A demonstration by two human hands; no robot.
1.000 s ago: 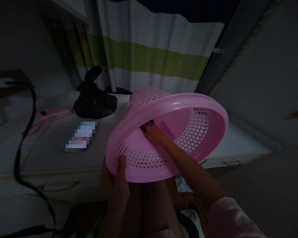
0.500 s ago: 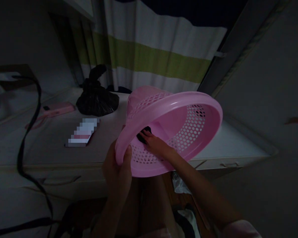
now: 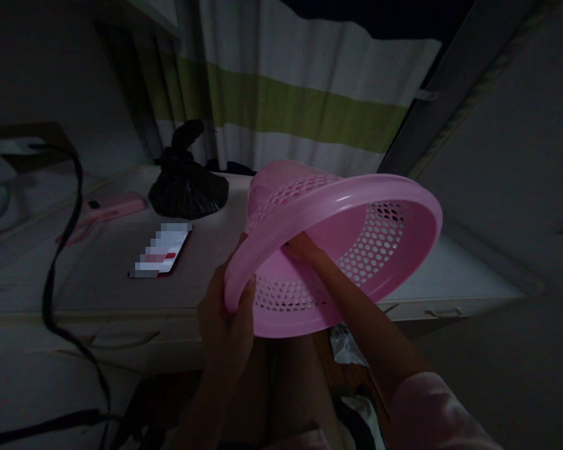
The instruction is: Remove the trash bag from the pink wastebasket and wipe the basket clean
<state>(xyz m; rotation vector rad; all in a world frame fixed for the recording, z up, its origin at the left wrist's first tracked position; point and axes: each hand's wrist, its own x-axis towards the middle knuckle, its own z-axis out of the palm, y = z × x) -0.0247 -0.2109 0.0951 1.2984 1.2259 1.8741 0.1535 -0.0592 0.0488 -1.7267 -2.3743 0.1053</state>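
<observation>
A pink plastic basket [image 3: 338, 225] with rows of holes lies tilted on its side, its wide mouth towards me and to the right. My left hand [image 3: 228, 312] is closed around the left of its rim, thumb inside and fingers outside. My right hand [image 3: 304, 247] reaches deep into the basket; the near upper rim hides its fingers. Only a small dark trace shows by that hand, too little to name.
A white counter [image 3: 98, 281] with drawers carries a knotted black plastic bag [image 3: 187, 190], a lit phone [image 3: 164, 253] and a pink device with a strap [image 3: 117, 206]. A black cord [image 3: 49, 287] hangs at left. Behind is a striped curtain [image 3: 300, 100].
My right hand has gone deeper into the basket; its fingers and the black thing under them have slipped behind the rim. My left hand keeps its hold. The view has shifted slightly.
</observation>
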